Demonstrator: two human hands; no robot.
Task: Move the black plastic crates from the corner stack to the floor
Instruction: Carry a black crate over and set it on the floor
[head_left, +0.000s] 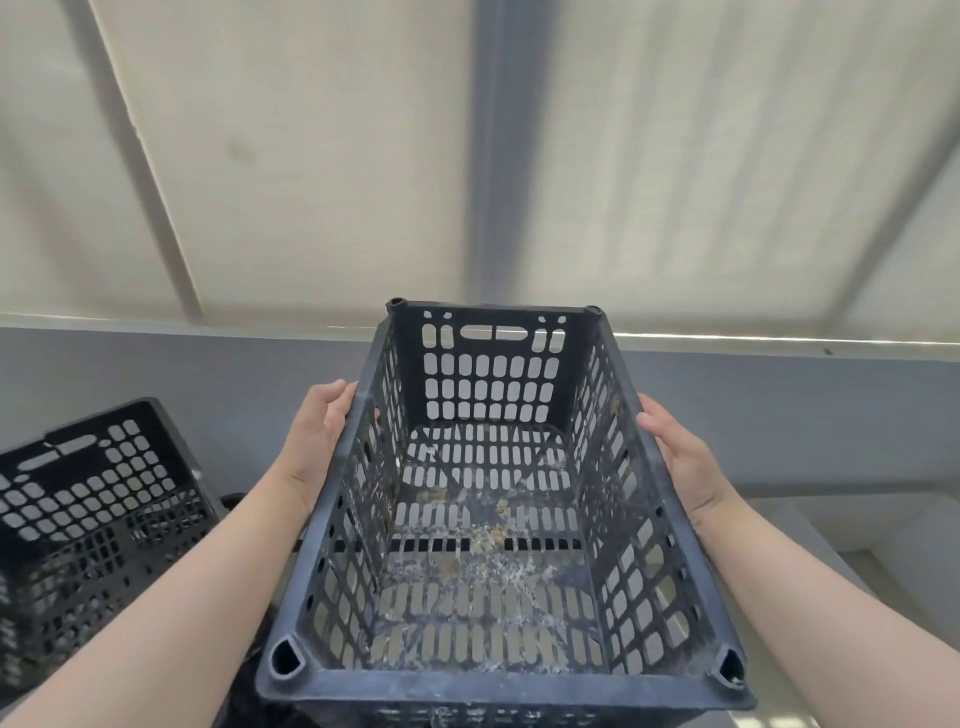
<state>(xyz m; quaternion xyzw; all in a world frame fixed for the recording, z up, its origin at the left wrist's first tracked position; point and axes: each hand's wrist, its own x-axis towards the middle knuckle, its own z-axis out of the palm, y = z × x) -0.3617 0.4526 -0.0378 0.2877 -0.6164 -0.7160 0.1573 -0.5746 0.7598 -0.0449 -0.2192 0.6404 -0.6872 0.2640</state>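
A black plastic crate (519, 691) with slotted walls and a dirty, speckled floor fills the centre of the head view, held up in the air in front of me. My left hand (317, 436) grips its left long wall near the rim. Against the right long wall, my right hand (685, 462) presses from outside, fingers on the rim. The crate is empty and tilts slightly away from me. More black crates (98, 499) stand stacked at the lower left, the top one open and empty.
A grey low wall (779, 405) runs across behind the crate, with pale corrugated panels and a grey post (491, 156) above it. A light ledge or floor surface (831, 525) shows at the lower right.
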